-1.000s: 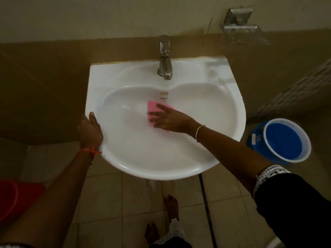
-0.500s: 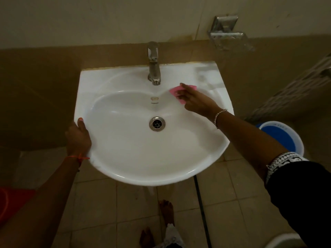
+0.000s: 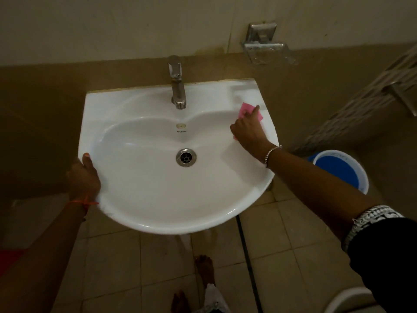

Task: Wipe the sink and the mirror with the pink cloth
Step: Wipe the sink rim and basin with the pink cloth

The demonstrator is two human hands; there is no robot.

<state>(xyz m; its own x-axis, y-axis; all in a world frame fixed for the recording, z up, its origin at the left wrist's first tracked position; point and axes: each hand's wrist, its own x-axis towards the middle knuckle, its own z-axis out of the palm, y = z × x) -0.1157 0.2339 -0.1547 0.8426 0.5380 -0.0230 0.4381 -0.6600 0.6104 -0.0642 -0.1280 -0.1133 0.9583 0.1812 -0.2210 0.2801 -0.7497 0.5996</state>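
The right hand [image 3: 249, 129] has slid the pink cloth [image 3: 246, 111] from beside the tap [image 3: 177, 86] to the sink [image 3: 158, 199] ledge's right edge, fingers flat, half hiding it; the left hand [image 3: 84, 177] grips the rim.

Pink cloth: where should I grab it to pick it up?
Probably by the far corner of the pink cloth, coming from above. It lies flat on the sink rim's right back part, under the right hand; only that end pokes out past the fingers, so pinching it looks easiest.
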